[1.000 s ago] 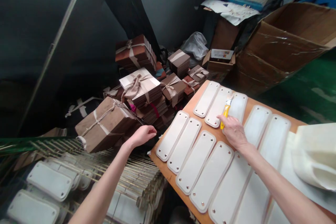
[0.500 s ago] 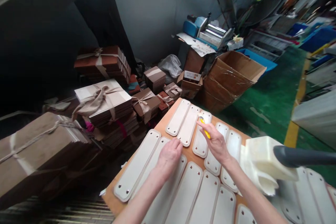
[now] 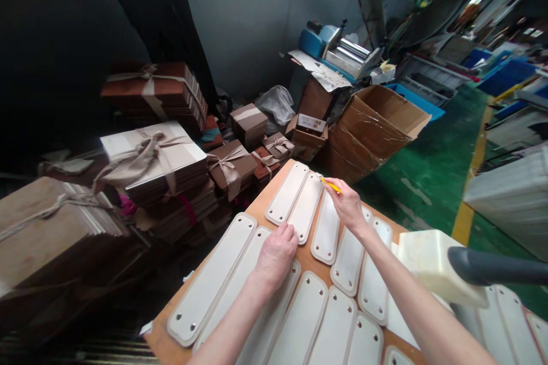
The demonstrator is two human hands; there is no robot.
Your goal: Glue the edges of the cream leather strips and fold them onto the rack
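Rows of pale rounded strips with metal studs near their ends lie on an orange-brown board [image 3: 163, 331]. My right hand [image 3: 346, 201] is closed round a thin yellow tool [image 3: 332, 185], whose tip reaches the far end of one strip [image 3: 305, 209]. At the near end of that strip is my left hand [image 3: 277, 251], with its fingers bent together; whether they pinch anything is hidden. Another strip [image 3: 286, 193] lies just left of it. To the right of my right forearm stands a cream-coloured block [image 3: 432, 265] with a dark handle [image 3: 492, 265].
Tied stacks of brown and white sheets [image 3: 154, 154] stand at the left. Beyond the board are a tall cardboard box [image 3: 368, 131], a small open box [image 3: 306, 137] and a blue machine with metal rollers [image 3: 349, 54]. Green floor [image 3: 413, 182] lies at the right.
My right hand has moved away toward the strip's far end, and the yellow tool now lies flatter, its tip pointing left. My left hand stays at the near end. The view has shifted slightly.
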